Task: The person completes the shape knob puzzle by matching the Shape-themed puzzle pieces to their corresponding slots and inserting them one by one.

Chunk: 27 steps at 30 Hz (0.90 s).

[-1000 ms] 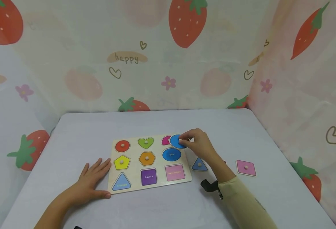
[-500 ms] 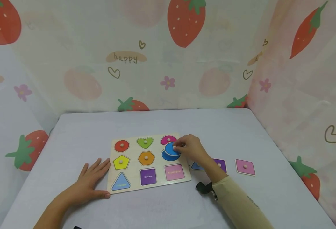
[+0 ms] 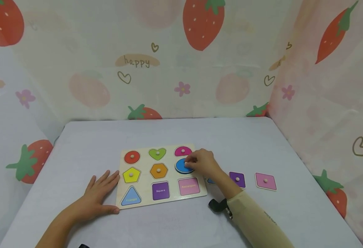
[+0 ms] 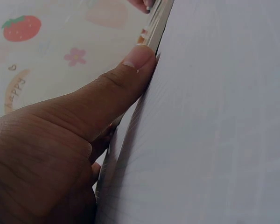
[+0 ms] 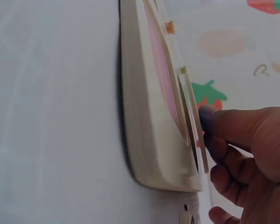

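A wooden shape puzzle board lies on the grey table. My right hand pinches the knob of the blue oval piece, which lies low in the board's right middle recess. In the right wrist view the curled fingers sit against the board's edge. My left hand rests flat on the table with straight fingers, touching the board's left edge; the thumb presses along that edge. Red circle, green heart, yellow pentagon and orange hexagon sit in their recesses.
Loose pieces lie right of the board: a purple square, a pink square and a blue triangle mostly hidden behind my wrist. Strawberry-print curtains close in the table at the back and both sides.
My right hand carried the blue oval from above the board's top right down and left onto the oval recess. The left hand has stayed put.
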{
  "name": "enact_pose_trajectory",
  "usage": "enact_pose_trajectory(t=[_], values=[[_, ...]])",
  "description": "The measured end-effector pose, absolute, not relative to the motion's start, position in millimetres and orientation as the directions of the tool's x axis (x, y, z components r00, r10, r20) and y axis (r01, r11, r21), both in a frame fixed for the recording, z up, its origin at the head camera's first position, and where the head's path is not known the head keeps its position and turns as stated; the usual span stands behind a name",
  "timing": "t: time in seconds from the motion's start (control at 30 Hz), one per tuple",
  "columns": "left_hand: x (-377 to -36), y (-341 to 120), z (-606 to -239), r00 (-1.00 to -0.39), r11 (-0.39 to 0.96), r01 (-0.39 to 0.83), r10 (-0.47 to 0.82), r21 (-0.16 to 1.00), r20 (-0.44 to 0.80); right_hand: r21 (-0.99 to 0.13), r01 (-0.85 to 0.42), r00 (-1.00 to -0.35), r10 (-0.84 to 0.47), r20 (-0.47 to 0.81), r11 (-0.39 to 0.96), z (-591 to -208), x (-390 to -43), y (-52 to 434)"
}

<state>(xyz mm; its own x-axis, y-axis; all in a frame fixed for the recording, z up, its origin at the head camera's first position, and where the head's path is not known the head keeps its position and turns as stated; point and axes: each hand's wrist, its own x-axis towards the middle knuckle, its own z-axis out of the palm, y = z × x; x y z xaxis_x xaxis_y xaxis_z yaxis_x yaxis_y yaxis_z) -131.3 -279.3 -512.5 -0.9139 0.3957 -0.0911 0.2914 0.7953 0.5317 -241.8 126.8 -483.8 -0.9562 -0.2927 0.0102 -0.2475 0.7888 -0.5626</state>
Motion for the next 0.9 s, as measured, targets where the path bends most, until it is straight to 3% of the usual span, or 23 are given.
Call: enact_pose_trajectory(t=[0.7,0.9], values=[[-130.7,-277.9,-507.2,-0.912,0.787,0.293,0.401,0.543,-0.089,-0.479,-0.249,-0.959,-0.283,0.001,0.842,-484.5,-237.1,118.4],[-130.0,-277.8,-507.5,-0.912,0.791,0.294,0.399,0.536,-0.089,-0.486,-0.224,-0.957,-0.286,-0.056,0.845,-480.8,-235.3,120.9]])
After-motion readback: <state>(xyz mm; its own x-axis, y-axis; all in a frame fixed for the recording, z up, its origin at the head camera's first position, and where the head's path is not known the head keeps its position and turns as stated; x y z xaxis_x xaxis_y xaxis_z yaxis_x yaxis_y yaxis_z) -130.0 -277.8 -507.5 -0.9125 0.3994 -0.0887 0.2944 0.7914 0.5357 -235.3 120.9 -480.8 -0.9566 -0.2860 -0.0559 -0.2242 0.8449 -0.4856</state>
